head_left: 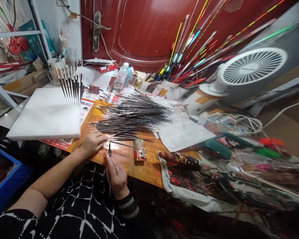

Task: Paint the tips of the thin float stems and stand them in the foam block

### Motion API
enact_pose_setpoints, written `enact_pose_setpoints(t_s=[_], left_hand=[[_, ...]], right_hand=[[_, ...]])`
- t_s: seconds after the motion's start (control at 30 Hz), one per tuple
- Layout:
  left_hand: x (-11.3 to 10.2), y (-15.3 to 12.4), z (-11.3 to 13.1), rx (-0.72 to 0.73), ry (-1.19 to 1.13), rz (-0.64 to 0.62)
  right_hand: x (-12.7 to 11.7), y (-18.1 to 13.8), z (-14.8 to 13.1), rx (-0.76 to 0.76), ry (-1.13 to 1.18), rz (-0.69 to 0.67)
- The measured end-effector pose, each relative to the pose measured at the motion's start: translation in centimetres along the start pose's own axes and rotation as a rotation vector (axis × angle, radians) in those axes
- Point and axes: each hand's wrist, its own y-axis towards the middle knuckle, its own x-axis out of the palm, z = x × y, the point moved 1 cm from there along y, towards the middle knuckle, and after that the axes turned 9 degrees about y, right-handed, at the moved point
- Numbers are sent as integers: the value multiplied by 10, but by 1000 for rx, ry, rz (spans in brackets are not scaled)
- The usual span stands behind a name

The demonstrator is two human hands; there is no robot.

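Observation:
My left hand (93, 144) is closed at the pale end of a thin dark fishing float (123, 144), lying almost level above the table. Its fine stem runs right to the nose of a paint-spattered cylindrical tool (179, 160). My right hand (117, 175) pinches a slim brush-like tool (110, 151), its narrow black tip pointing up, close to the float; whether they touch I cannot tell. Just beyond my left hand lies a large pile of similar dark floats (137, 113) with pale tips. A small paint-smeared box (140, 151) sits under the float's stem.
Several dark floats (71, 86) stand upright in a white foam block (45, 116) at left. A water bottle (121, 78), a white fan (251, 68) and colourful floats (189, 49) are behind. A stained cloth (179, 189) covers the right edge; a blue bin (7, 176) stands at lower left.

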Motion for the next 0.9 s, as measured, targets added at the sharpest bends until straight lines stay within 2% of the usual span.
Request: enact_pose_setpoints(t_s=[0.67,0.9], left_hand=[[-1,1,2,-18,-16,-33],[-3,2,1,-13,-18,-34]], right_hand=[[-2,1,-2,38,-12,-49],[-2,4,-3,4,-11,-18]])
